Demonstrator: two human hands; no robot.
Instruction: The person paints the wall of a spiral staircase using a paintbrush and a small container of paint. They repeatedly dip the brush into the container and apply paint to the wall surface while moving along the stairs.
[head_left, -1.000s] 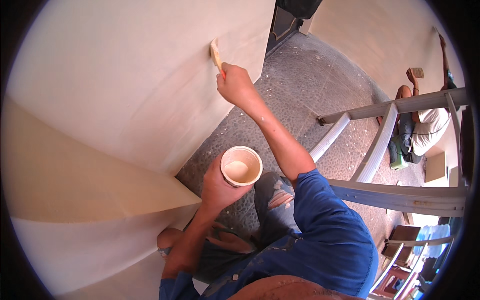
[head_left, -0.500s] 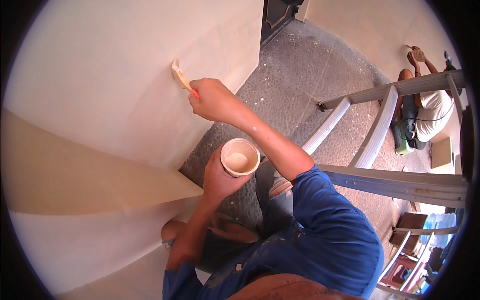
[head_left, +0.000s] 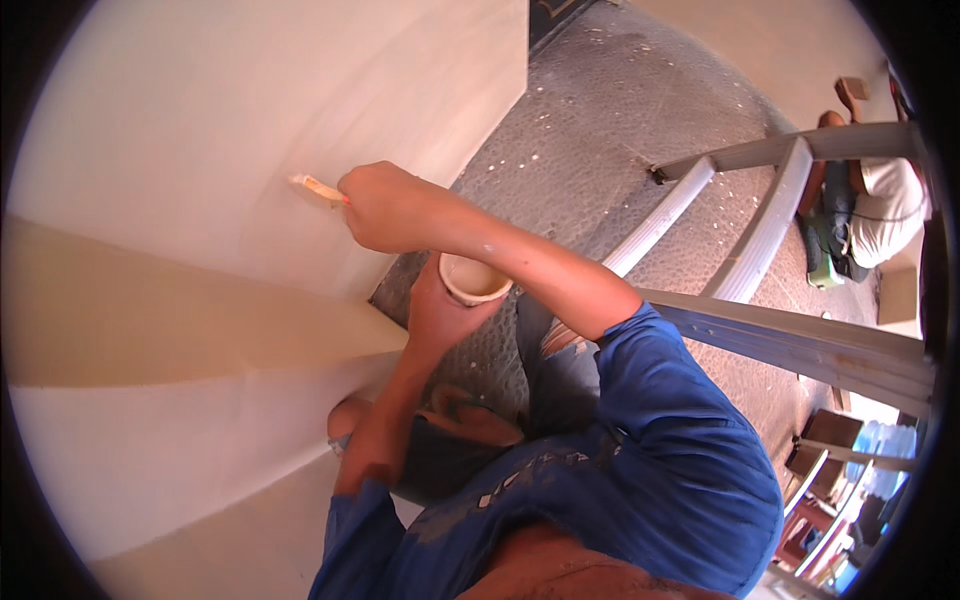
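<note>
My right hand [head_left: 385, 207] is closed around the orange handle of a paintbrush [head_left: 320, 189]. The brush's pale tip lies against the cream wall [head_left: 220, 110]. Below my right forearm, my left hand [head_left: 440, 315] grips a round cup [head_left: 477, 283] holding cream-coloured paint. That forearm covers part of the cup's rim.
An aluminium ladder [head_left: 760, 225] stands close on my right. Beyond it a person in a white shirt [head_left: 885, 215] sits low by the far wall. Paint specks dot the grey textured floor [head_left: 580, 120]. A wall ledge [head_left: 200, 320] juts out at left; a dark door [head_left: 550, 18] is far ahead.
My right hand has brought the brush down and to the left along the wall, and its forearm now overlaps the cup. The view has shifted slightly. The other person's arm has moved.
</note>
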